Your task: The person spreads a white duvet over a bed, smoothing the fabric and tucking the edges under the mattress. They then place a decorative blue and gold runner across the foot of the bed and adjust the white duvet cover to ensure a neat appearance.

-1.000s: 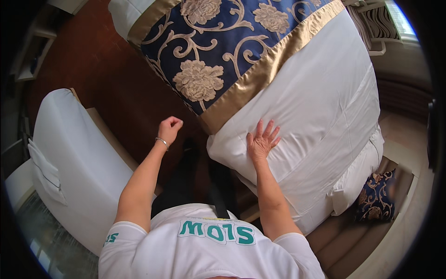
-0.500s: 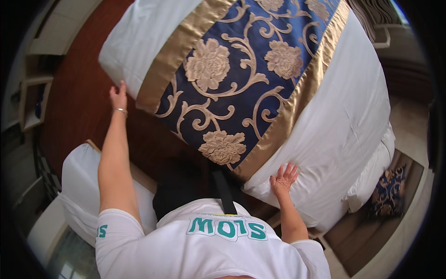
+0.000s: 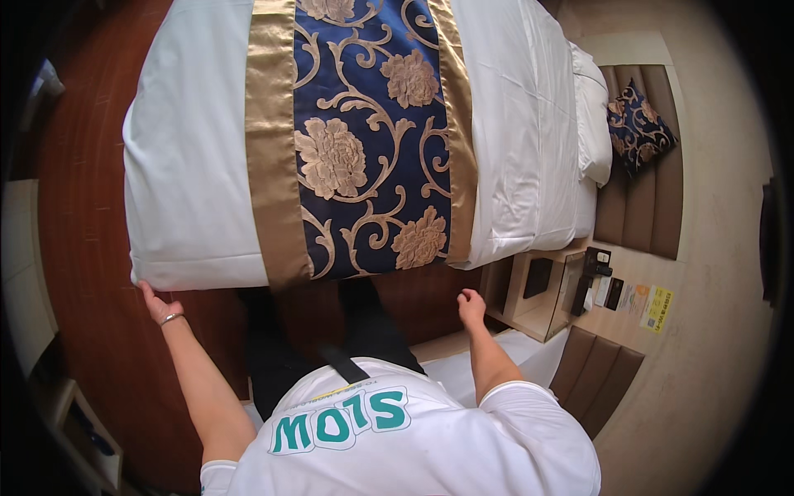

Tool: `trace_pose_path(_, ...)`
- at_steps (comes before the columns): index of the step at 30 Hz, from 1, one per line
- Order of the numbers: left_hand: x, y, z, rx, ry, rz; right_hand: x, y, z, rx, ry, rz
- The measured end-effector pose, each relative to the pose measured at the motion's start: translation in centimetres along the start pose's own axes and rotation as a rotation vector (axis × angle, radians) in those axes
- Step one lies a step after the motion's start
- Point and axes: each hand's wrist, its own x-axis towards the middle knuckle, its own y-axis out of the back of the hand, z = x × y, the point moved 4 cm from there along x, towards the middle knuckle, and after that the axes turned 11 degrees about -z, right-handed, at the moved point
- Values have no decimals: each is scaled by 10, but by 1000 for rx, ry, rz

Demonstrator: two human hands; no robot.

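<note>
A bed with a white duvet lies before me, a dark blue and gold floral bed runner across it. At the duvet's near left corner is my left hand, its fingers stretched up to the corner and touching it. A bracelet circles that wrist. My right hand hangs in the air below the near edge, right of the runner and apart from the bedding. Its fingers are loosely curled, with nothing visible in them.
A nightstand stands to my right, with small items above it. Beyond the white pillow, a floral cushion rests against a brown padded headboard. Reddish wood floor runs along the left. A second white bed is behind my right arm.
My view has turned, so the runner now runs straight away from me. My right hand has left the duvet and its fingers have curled. My left hand now touches the corner.
</note>
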Motion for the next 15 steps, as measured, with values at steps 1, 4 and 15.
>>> trace_pose_path(1, 2, -9, 12, -95, 119, -33, -28, -21, -1, 26, 10, -70)
trace_pose_path(4, 60, 8, 28, -88, 324, -106, -85, -54, -58, 52, 252, -249)
trace_pose_path(15, 48, 4, 74, 488, 66, 200, -129, -140, -178, 364, 231, -545)
